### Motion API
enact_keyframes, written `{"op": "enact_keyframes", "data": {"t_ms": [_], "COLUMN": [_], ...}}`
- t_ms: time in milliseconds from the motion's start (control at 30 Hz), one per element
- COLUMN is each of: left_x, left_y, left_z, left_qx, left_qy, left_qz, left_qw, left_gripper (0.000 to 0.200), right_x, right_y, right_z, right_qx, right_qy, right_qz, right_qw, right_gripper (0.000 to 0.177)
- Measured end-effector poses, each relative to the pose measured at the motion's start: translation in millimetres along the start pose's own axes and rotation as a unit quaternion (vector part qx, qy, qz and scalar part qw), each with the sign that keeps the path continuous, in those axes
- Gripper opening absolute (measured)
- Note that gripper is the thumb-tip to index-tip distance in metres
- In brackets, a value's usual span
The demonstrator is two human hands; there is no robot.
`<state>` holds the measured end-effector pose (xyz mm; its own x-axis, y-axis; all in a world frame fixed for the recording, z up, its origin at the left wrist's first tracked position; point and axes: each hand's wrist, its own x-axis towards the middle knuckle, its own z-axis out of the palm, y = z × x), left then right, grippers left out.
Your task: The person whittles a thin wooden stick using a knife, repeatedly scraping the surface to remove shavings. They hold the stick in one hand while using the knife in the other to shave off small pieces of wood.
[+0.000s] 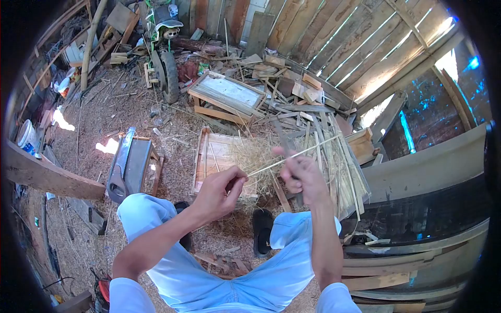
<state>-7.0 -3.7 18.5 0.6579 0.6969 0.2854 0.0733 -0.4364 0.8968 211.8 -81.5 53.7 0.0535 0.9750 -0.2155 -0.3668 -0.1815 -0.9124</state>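
Where shavings litter the floor (107,117), both hands (263,185) hold a strip (308,150).

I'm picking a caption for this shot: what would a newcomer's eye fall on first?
Probably the centre, where the left hand pinches a pale strip and the right hand grips a dark blade that crosses it in view. Next, the handsaw on a small bench at left, then the upright wheel near the top.

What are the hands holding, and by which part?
The left hand pinches a thin pale strip near one end; the right hand grips a knife-like tool around its middle.
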Motion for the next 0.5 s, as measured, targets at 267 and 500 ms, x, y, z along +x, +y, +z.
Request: {"op": "enact_keyframes", "data": {"t_ms": [267,500], "left_x": [3.4,-1.0], "left_y": [-0.3,-1.8], "left_z": [6.3,-0.7], "left_qx": [0.040,0.025], "left_qy": [0.043,0.020], "left_qz": [0.096,0.053], "left_qw": [0.994,0.998], "left_gripper": [0.011,0.010], "right_x": [7.4,2.7], "right_y": [15.4,-4.5], "right_z": [23.1,-2.0], "right_qx": [0.014,0.015], "right_qy": [-0.062,0.001], "right_qz": [0.069,0.084], "right_qw": [0.996,0.996], "right_gripper": [0.033,0.029]}}
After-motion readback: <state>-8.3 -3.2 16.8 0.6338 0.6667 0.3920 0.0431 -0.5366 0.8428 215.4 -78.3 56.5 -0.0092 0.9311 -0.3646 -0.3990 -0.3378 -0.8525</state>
